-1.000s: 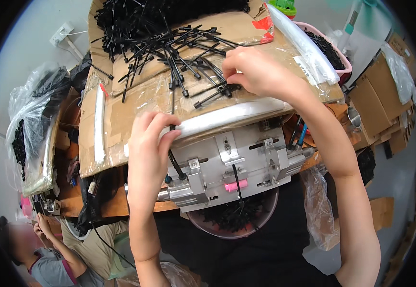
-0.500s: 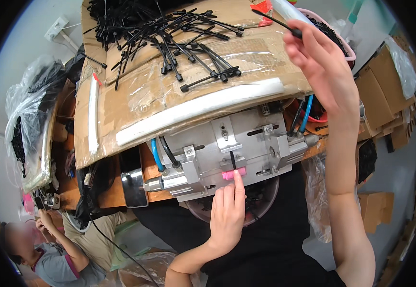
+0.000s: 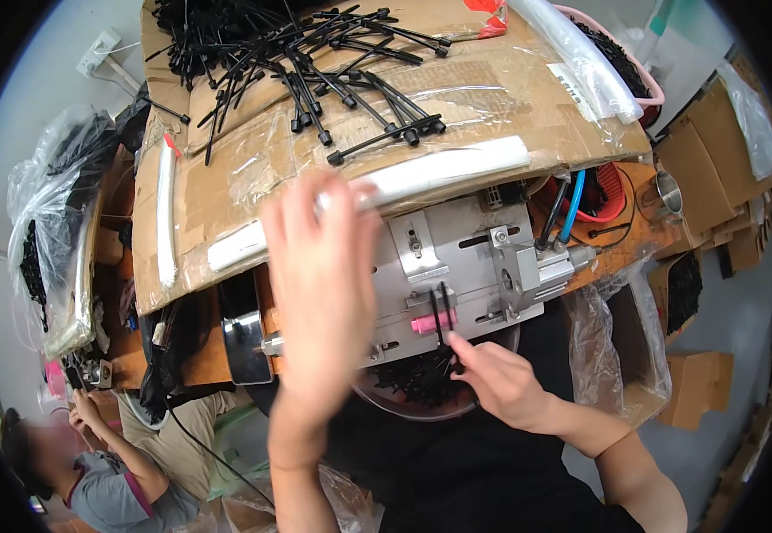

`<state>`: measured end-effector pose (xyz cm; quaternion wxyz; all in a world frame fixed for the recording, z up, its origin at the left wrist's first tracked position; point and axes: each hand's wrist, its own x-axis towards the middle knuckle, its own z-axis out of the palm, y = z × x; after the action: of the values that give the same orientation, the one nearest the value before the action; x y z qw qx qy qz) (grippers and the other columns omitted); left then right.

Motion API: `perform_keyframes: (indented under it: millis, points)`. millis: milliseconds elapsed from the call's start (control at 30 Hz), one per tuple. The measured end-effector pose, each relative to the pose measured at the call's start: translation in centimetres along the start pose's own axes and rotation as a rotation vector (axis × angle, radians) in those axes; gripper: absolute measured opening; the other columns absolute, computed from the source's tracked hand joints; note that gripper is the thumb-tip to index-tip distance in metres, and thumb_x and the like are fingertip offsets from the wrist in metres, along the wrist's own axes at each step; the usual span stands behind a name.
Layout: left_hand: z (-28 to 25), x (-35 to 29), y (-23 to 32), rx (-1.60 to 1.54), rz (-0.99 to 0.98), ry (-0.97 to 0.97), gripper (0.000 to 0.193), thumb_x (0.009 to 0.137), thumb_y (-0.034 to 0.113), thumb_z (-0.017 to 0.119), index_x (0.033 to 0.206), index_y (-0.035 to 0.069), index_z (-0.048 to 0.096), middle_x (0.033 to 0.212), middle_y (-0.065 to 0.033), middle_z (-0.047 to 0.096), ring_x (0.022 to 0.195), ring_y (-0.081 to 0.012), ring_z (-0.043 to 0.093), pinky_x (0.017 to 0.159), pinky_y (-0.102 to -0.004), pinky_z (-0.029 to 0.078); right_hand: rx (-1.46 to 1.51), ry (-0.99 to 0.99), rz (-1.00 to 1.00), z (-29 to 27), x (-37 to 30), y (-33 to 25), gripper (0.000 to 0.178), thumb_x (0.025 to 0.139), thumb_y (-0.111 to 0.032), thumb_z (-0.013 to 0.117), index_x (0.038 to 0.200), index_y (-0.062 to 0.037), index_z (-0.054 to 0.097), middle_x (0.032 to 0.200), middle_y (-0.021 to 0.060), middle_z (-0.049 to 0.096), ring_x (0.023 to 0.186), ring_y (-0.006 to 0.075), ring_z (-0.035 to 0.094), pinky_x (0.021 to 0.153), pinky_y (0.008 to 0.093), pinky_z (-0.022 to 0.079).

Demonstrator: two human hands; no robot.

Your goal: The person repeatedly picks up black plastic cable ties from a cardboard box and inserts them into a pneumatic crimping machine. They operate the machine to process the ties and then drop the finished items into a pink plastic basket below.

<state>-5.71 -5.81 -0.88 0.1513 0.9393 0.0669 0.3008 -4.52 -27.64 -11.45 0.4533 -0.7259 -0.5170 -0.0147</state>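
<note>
A metal jig plate with a pink block at its front middle lies before me. Two thin black plastic rods stand close together at the block; one of them reaches down to my right hand, whose thumb and fingers pinch its lower end. My left hand, blurred, is raised over the left part of the plate with fingers stretched toward the cardboard, nothing visible in them. Behind it, black rods with knobbed ends are heaped on the sloping cardboard sheet. Below the plate, a clear bowl holds more black pieces.
White padded strips edge the cardboard. Blue and black hoses run to a cylinder at the jig's right, near a red basket and a metal cup. Another person sits at lower left. Cardboard boxes stand right.
My right hand has come down from the upper right to the pink block with a rod. My left hand has left the block and moved up and left.
</note>
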Motion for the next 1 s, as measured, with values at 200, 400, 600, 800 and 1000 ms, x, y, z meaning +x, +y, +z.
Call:
perform_keyframes:
  millis: [200, 400, 600, 800, 1000]
  points:
    - [-2.0, 4.9, -5.2, -0.278, 0.025, -0.356, 0.016, 0.085, -0.004, 0.058, 0.1, 0.0, 0.059, 0.093, -0.0133, 0.058, 0.087, -0.0276, 0.058, 0.082, -0.0349, 0.046, -0.011, -0.082, 0.019, 1.2, 1.1, 0.2, 0.065, 0.072, 0.008, 0.074, 0.133, 0.0069, 0.052, 0.076, 0.0099, 0.053, 0.066, 0.0237, 0.051, 0.06, 0.0356, 0.045]
    - [-1.8, -2.3, 0.1, -0.141, -0.025, -0.064, 0.05, 0.078, -0.007, 0.063, 0.126, 0.001, 0.057, 0.092, -0.0128, 0.058, 0.083, -0.0276, 0.056, 0.076, -0.036, 0.047, -0.076, -0.108, -0.084, -3.3, 4.6, -0.2, 0.059, 0.078, 0.002, 0.072, 0.133, 0.0056, 0.05, 0.076, 0.0095, 0.052, 0.07, 0.0247, 0.053, 0.062, 0.0348, 0.046]
    - [2.7, -12.6, 5.8, 0.065, -0.023, -0.225, 0.062, 0.083, 0.002, 0.067, 0.139, -0.01, 0.044, 0.096, -0.0105, 0.055, 0.083, -0.0227, 0.053, 0.075, -0.0328, 0.046, -0.418, 0.208, -0.142, -6.9, 19.4, 3.6, 0.025, 0.085, -0.01, 0.068, 0.106, -0.0018, 0.058, 0.086, 0.0164, 0.062, 0.077, 0.0326, 0.059, 0.07, 0.0417, 0.048]
    - [4.6, -12.6, 5.9, 0.089, -0.037, -0.316, 0.062, 0.085, 0.006, 0.064, 0.14, -0.012, 0.041, 0.094, -0.0096, 0.051, 0.082, -0.0222, 0.05, 0.076, -0.0312, 0.046, -0.28, -0.206, 0.042, -9.2, 23.8, 5.8, 0.015, 0.09, -0.01, 0.061, 0.103, -0.0044, 0.06, 0.076, 0.0074, 0.057, 0.068, 0.0169, 0.055, 0.061, 0.0327, 0.044]
    - [2.5, -11.2, 5.2, 0.031, -0.019, -0.355, 0.063, 0.083, 0.005, 0.065, 0.14, -0.007, 0.043, 0.094, -0.0107, 0.05, 0.085, -0.0229, 0.051, 0.076, -0.0324, 0.046, 0.469, 0.12, 0.228, -11.2, 15.8, 1.4, 0.012, 0.086, -0.003, 0.07, 0.096, 0.0003, 0.065, 0.083, -0.0004, 0.064, 0.074, 0.0088, 0.06, 0.067, 0.0234, 0.049]
